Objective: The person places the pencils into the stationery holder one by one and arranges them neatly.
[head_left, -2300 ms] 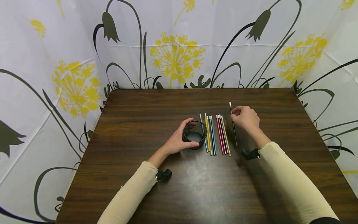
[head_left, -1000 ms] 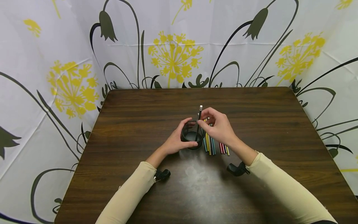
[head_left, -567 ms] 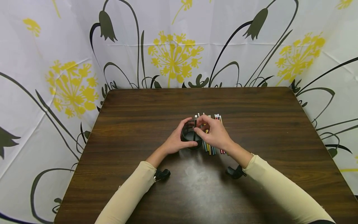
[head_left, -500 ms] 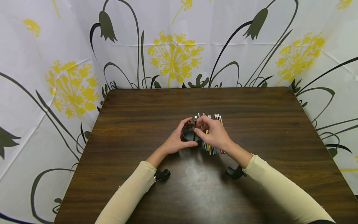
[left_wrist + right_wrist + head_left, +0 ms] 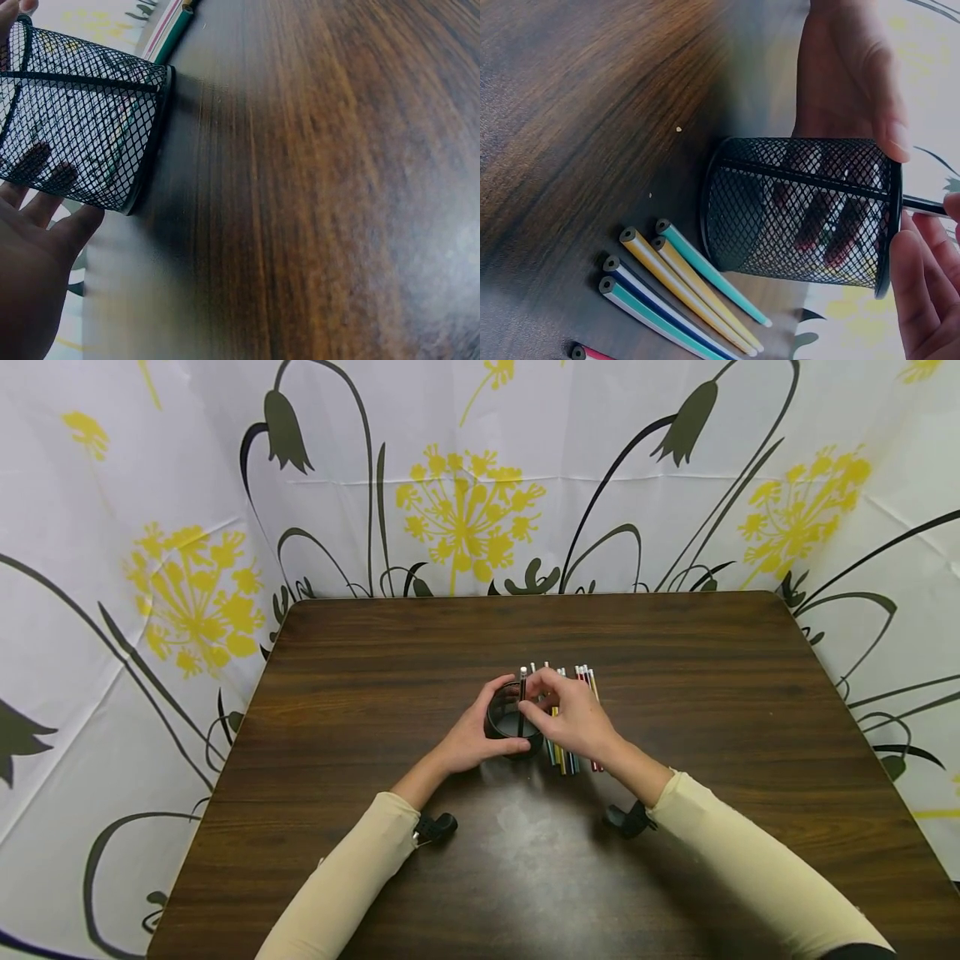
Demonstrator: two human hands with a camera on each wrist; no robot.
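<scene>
A black wire-mesh pencil cup stands upright on the brown table. My left hand grips it from the left, thumb at the near side and fingers round the far side; in the left wrist view the fingers press against the mesh. Between thumb and fingertips my right hand pinches a black pencil, its white eraser end up. The pencil's lower part is inside the cup. Beside the cup, partly under my right hand in the head view, lie several yellow, teal and dark blue pencils.
To the right of those lies a second group of pencils, red among them, mostly hidden by my right hand. The wooden table reaches back to a white curtain with a flower print.
My right hand has carried the black pencil from the table on the right to the cup and lowered its end inside. Over the last half second little has moved. The left hand keeps its grip.
</scene>
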